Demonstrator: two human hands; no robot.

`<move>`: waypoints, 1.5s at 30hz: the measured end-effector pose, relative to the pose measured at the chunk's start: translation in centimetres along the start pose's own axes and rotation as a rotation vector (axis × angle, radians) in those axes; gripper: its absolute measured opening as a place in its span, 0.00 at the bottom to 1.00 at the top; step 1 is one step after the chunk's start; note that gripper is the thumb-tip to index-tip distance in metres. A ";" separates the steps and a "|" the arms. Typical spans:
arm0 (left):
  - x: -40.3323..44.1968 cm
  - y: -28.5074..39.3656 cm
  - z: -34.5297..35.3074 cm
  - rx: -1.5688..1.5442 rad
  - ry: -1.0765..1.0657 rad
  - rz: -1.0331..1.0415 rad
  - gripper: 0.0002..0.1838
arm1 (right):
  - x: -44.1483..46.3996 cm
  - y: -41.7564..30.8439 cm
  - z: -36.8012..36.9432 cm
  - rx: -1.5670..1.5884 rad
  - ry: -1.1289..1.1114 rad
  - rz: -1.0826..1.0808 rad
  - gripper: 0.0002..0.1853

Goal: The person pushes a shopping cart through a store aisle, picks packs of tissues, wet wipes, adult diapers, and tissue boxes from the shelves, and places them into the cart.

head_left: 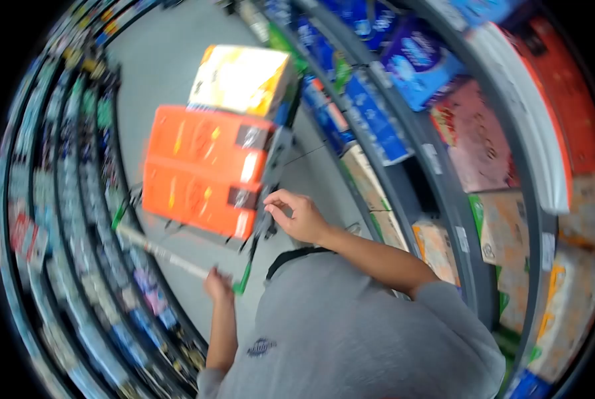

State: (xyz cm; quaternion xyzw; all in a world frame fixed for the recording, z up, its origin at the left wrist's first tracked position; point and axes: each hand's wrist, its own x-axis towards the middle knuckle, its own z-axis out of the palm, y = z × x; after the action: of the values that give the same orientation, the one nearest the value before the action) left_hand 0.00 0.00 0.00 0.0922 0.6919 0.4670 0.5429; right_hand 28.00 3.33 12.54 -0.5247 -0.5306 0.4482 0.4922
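Note:
My left hand (219, 284) is at the right end of the cart's pale handle bar (167, 256), beside its green end piece; its fingers are blurred, and their hold on the bar is unclear. My right hand (296, 216) hovers by the cart's dark side edge, just right of the orange packages, its fingers curled with thumb and index close together. Nothing shows between them. Two orange packages (201, 171) lie side by side on the cart, and a yellow and white package (241, 78) lies beyond them.
Shelves with small packaged goods (78, 199) curve along the left. On the right, grey shelves hold blue packs (420, 63), a pink pack (473, 139) and orange-white packs (437, 253). Grey floor (144, 60) shows around the cart.

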 end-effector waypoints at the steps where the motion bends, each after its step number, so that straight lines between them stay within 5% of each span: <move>1: -2.2 -0.4 -2.1 -0.018 0.068 0.003 0.10 | -0.4 -1.1 -0.1 -0.054 -0.118 -0.065 0.11; 3: -1.8 0.3 1.4 -0.185 0.000 0.008 0.06 | 0.8 0.1 4.2 -0.106 -0.280 -0.180 0.11; 10: -7.2 -0.8 10.9 -0.224 -0.436 -0.130 0.09 | -0.7 5.9 0.8 -0.246 -0.166 0.200 0.15; 12: -8.1 0.8 11.3 0.248 -0.599 -0.236 0.09 | -0.6 7.2 -0.7 -0.359 -0.098 0.135 0.18; 13: -7.4 1.2 11.5 0.240 -0.592 -0.238 0.09 | -0.2 7.0 -1.6 -0.457 -0.059 0.084 0.20; 15: -4.9 3.0 12.0 0.628 -0.725 0.544 0.09 | 1.2 8.0 -3.4 -0.521 0.097 0.134 0.23; 20: 5.0 15.1 13.3 0.825 -0.006 1.313 0.10 | 4.3 8.4 -8.3 -0.649 0.145 0.079 0.24; 22: 10.2 17.2 11.1 1.089 0.144 1.251 0.07 | 5.0 8.0 -9.6 -0.663 0.154 0.100 0.24; 24: 13.0 17.1 8.3 1.300 0.045 1.253 0.07 | 5.8 7.5 -10.3 -0.684 0.156 0.126 0.24; 29: 12.8 15.5 8.9 1.213 -0.018 1.197 0.08 | 7.7 9.7 -11.3 -0.836 0.181 0.098 0.24; 35: 9.6 13.7 8.8 1.220 -0.050 1.255 0.15 | 8.3 7.5 -11.3 -1.050 -0.075 0.435 0.23; 43: 5.4 10.3 7.6 1.325 -0.024 1.243 0.18 | 4.9 9.0 -12.9 -1.068 0.118 0.254 0.18; 45: 4.2 8.9 7.2 1.249 0.058 1.334 0.18 | 4.8 8.1 -13.5 -1.079 -0.012 0.364 0.19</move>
State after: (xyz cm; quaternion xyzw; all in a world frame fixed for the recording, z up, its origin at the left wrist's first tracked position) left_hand 1.01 11.44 4.02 0.7382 0.6354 0.2266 -0.0056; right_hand 42.51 7.97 6.27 -0.7822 -0.5882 0.1943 0.0660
